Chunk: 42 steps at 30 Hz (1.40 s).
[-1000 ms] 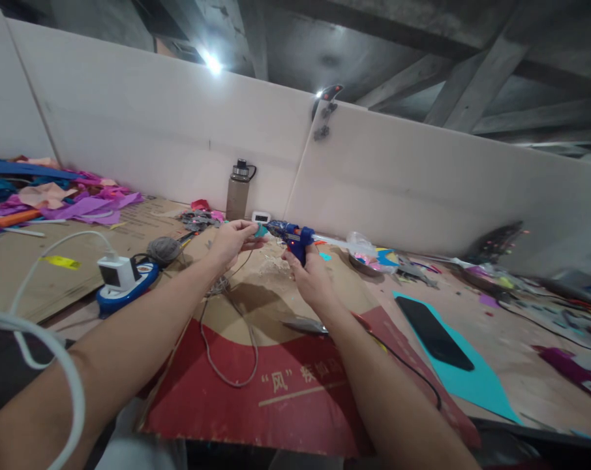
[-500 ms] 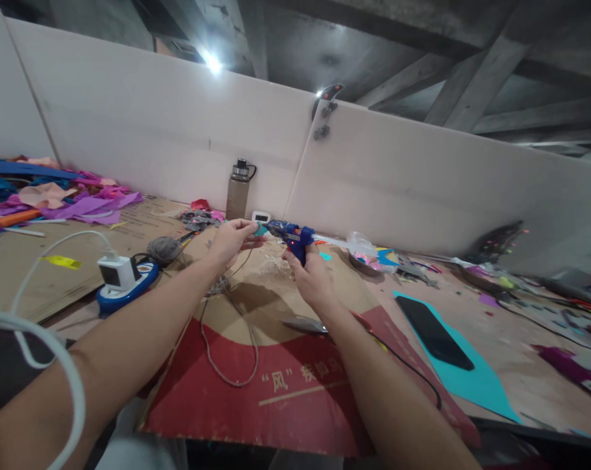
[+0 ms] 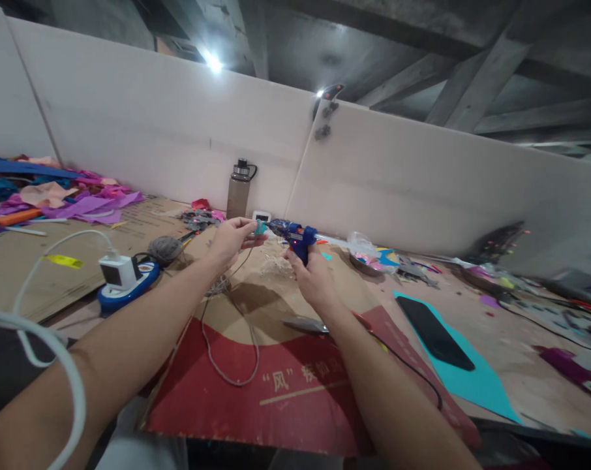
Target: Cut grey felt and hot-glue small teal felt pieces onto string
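Note:
My right hand (image 3: pixel 311 271) is wrapped round the grip of a blue hot glue gun (image 3: pixel 298 240), with a clear glue stick (image 3: pixel 337 242) poking out of its back end. Between the fingertips of my left hand (image 3: pixel 234 240) is a small teal piece (image 3: pixel 260 227). The gun's nozzle points left, right up against that piece; whether they touch I cannot tell. Grey yarn (image 3: pixel 229 380) trails below my left hand and loops over the red and tan cardboard (image 3: pixel 315 405). Scissors (image 3: pixel 305 324) lie on it, partly under my right forearm.
A bottle (image 3: pixel 238 189) stands by the white partition. On the left are a blue power strip (image 3: pixel 129 290) with a white plug, a grey yarn ball (image 3: pixel 164 249) and coloured scraps (image 3: pixel 85 207). A black phone (image 3: pixel 435 333) rests on a teal sheet (image 3: pixel 491 391) at right.
The teal piece has turned slightly in my left fingers and shows more beside the nozzle. The glue gun has shifted very slightly to the right. Otherwise both hands keep their places.

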Each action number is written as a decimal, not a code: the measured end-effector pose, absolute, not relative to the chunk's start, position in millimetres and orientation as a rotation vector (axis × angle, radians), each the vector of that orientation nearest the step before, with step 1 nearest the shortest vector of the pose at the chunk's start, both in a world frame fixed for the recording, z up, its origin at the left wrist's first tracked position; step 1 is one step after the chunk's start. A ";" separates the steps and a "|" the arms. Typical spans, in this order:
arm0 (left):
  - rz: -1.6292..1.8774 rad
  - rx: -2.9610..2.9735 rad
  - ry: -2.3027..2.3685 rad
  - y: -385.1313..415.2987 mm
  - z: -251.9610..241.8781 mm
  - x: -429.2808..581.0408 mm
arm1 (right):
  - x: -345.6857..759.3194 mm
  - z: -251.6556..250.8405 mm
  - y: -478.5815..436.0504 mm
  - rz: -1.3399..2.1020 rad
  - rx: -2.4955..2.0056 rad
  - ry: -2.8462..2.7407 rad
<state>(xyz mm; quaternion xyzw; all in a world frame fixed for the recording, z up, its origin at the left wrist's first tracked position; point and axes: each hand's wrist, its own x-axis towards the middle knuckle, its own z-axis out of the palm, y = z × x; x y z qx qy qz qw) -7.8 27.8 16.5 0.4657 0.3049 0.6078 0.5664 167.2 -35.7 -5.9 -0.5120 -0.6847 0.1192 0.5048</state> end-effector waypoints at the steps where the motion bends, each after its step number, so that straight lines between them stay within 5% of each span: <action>1: 1.426 1.099 0.716 27.7 16.4 -7.8 | 167.3 -6.2 -35.4 0.285 -1.233 -1.656; 42: 1.437 1.108 0.725 28.2 16.4 -6.2 | 166.5 -1.4 -39.9 0.242 -1.274 -1.634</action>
